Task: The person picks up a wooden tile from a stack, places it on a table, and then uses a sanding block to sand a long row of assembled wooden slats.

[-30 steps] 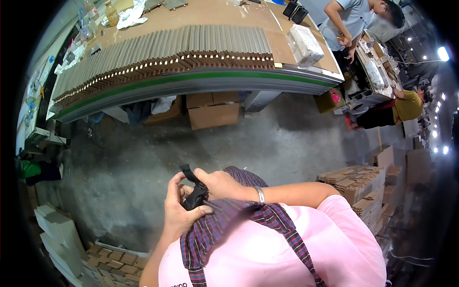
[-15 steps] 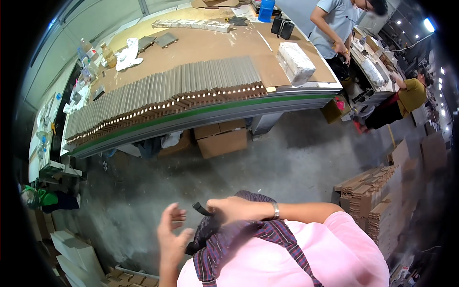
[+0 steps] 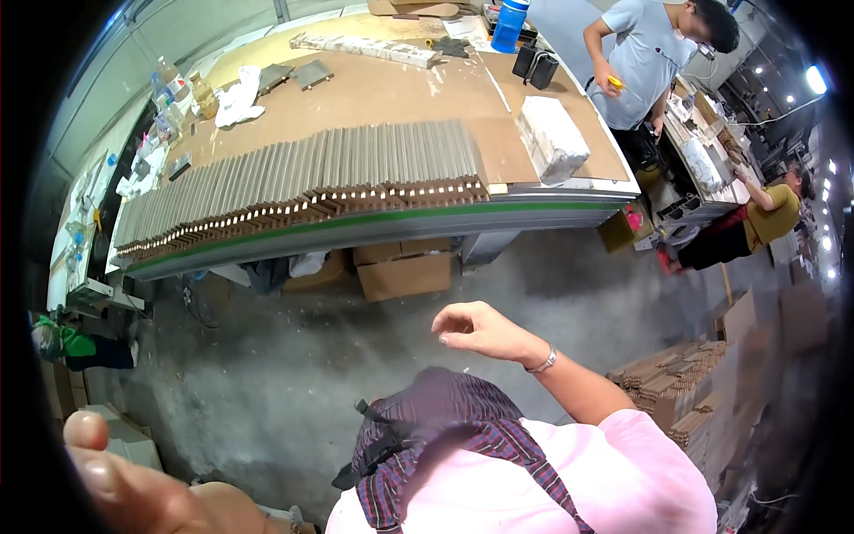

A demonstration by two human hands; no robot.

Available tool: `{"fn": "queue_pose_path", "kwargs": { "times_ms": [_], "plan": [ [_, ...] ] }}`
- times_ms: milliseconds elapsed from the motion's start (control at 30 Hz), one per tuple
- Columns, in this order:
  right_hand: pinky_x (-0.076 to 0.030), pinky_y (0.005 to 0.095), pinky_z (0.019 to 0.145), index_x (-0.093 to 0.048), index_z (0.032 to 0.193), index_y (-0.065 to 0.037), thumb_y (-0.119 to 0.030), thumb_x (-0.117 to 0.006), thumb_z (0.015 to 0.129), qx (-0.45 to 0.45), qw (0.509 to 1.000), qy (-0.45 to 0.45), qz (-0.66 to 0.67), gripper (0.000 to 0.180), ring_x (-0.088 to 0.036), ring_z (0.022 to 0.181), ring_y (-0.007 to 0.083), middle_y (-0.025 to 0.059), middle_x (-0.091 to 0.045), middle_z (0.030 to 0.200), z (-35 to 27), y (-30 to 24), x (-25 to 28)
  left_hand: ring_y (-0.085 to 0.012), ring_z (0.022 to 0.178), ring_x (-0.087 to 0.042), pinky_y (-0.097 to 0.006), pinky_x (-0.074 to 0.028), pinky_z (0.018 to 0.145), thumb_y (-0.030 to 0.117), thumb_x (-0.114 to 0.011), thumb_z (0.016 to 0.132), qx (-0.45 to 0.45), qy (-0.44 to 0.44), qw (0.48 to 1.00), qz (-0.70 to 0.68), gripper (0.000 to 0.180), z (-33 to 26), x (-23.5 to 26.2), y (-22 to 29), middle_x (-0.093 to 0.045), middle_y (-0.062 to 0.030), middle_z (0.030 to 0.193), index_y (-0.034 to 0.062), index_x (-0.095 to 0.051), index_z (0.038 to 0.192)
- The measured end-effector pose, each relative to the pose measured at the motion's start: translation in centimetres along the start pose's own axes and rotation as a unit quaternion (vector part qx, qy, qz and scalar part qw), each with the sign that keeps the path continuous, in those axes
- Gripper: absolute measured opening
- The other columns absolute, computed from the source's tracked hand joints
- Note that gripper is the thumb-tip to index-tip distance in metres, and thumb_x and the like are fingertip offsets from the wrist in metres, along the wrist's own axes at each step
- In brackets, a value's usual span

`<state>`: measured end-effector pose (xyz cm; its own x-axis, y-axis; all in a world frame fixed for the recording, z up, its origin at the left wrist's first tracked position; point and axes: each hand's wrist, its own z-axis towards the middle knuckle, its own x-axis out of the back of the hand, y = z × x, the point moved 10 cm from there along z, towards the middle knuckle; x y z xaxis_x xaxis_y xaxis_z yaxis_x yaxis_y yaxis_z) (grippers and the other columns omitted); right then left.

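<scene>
Hands were both raised clear of the body and held nothing. The right hand [image 3: 480, 329] hovered in front of the chest, above a dark plaid cloth pouch [image 3: 436, 427] that hung at the front of the pink shirt [image 3: 569, 481]; its strap [image 3: 525, 454] ran up over the shoulder, which kept the pouch within reach of either hand. The right forearm came in from the lower right, bent at the wrist, a silver bracelet [image 3: 541, 362] on it. Its fingers were loosely curled, the thumb and forefinger tips close together, and no object could be made out between them. The left hand [image 3: 124, 485] was close to the camera at the lower left, blurred, the fingers spread open and empty. A black clip [image 3: 365, 411] showed at the left edge of the pouch. Beyond, a long workbench [image 3: 551, 156] carried a tight row of grey and brown slats [image 3: 302, 182] lined up along its front edge. Cardboard boxes [image 3: 405, 274] sat under the bench. Another person in a grey shirt [image 3: 645, 58] worked at its far end.
</scene>
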<state>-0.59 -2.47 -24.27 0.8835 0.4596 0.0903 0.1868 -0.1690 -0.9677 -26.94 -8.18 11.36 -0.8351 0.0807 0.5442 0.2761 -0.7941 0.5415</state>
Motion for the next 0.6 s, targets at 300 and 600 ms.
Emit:
{"fn": "queue_pose_path", "kwargs": {
  "times_ms": [300, 600],
  "plan": [
    [-0.052, 0.0305, 0.078, -0.065, 0.100, -0.001, -0.011, -0.069, 0.084, 0.058, 0.948, 0.306, -0.058, 0.019, -0.062, 0.089, 0.0153, 0.0072, -0.064, 0.099, 5.2, 4.0, 14.6, -0.0191, 0.092, -0.064, -0.030, -0.052, 0.083, -0.002, -0.067, 0.082, 0.255, 0.053, 0.965, -0.030, 0.032, -0.9, -12.5, -17.9, -0.066, -0.0114, 0.102, -0.0039, -0.062, 0.114],
    [-0.039, 0.0387, 0.108, -0.050, 0.131, 0.004, -0.031, -0.066, 0.090, 0.121, 0.847, 0.481, -0.190, 0.056, -0.050, 0.126, 0.0342, 0.0216, -0.047, 0.137, 13.1, 0.6, 24.8, -0.0075, 0.091, -0.060, -0.021, -0.048, 0.080, -0.003, -0.063, 0.090, 0.338, -0.038, 0.933, -0.117, 0.022, -5.0, -17.2, -29.9, -0.063, -0.0024, 0.103, -0.0020, -0.063, 0.112]
  ]
}}
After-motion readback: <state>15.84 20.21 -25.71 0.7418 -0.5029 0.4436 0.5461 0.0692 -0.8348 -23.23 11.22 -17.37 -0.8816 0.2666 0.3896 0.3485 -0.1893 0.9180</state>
